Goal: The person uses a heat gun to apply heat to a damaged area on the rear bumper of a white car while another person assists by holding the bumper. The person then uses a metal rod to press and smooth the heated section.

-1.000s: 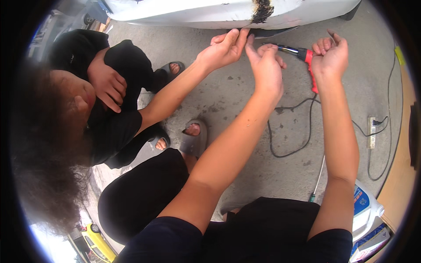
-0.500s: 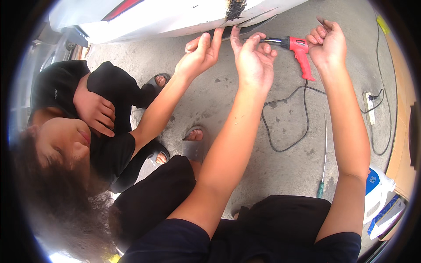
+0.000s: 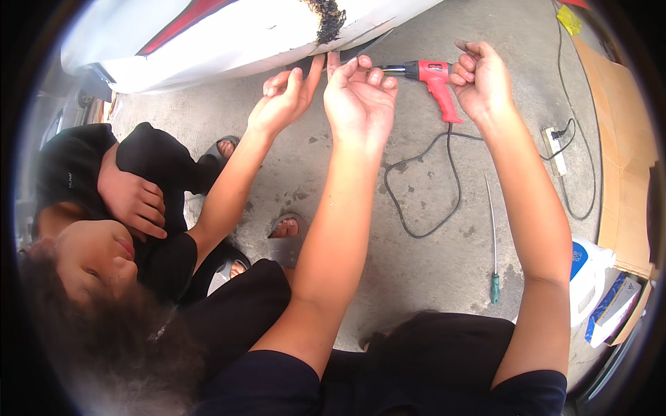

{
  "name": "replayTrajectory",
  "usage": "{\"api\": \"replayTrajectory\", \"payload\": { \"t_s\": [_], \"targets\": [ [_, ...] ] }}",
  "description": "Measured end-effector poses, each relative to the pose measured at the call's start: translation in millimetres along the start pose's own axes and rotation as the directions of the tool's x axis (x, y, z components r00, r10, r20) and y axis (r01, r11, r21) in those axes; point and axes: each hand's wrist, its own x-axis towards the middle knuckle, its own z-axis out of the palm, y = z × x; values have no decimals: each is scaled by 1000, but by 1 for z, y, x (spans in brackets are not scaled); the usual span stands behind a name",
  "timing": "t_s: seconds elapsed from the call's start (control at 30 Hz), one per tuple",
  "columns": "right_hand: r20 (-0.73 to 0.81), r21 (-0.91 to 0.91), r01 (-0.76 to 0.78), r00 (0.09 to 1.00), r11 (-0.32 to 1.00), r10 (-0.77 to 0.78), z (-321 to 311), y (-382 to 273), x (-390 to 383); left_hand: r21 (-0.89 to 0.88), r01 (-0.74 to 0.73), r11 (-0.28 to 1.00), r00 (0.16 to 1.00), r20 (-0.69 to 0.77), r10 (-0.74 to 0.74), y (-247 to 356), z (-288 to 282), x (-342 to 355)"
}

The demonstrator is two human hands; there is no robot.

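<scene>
My left hand (image 3: pixel 361 104) is raised palm up under the lower edge of a white car bumper (image 3: pixel 236 48). Its index finger points up at that edge, and the other fingers bend loosely with nothing in them. A charred, blackened patch (image 3: pixel 327 21) marks the bumper just above. Beside it, a co-worker's hand (image 3: pixel 288 97) also reaches a finger to the edge. A red heat gun (image 3: pixel 436 78) lies on the floor between my hands, its metal nozzle partly behind my left fingers. My right hand (image 3: pixel 483 83) hovers by its back end, fingers curled in, no object visible in them.
The co-worker squats at my left, another hand (image 3: pixel 135 197) on a knee. A black cord (image 3: pixel 454 166) loops over the concrete. A long screwdriver (image 3: pixel 494 288), white power strip (image 3: pixel 555 149), white jug (image 3: pixel 586 277), box (image 3: pixel 614 312) and cardboard (image 3: pixel 621 166) lie at the right.
The view has shifted, so the bumper, heat gun and floor items sit farther left. My left hand stays by the bumper edge; my right index finger is bent a little more.
</scene>
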Motion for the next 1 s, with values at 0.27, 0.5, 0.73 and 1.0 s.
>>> {"api": "replayTrajectory", "payload": {
  "t_s": [0.27, 0.5, 0.73, 1.0],
  "targets": [
    [92, -74, -132, 986, 989, 138, 4, 21, 3, 207, 22, 978, 998, 46, -33, 15, -18, -1],
    [120, 12, -267, 957, 964, 263, 2, 40, 19, 235, -8, 972, 983, 180, -35, 14, -24, -1],
    [265, -17, -301, 918, 954, 294, 10, 45, 15, 31, 83, 996, 968, 236, -88, 13, -17, -3],
    [531, 8, -416, 773, 909, 349, 34, 47, 6, 237, 27, 971, 978, 193, -74, 24, -16, -1]
  ]
}}
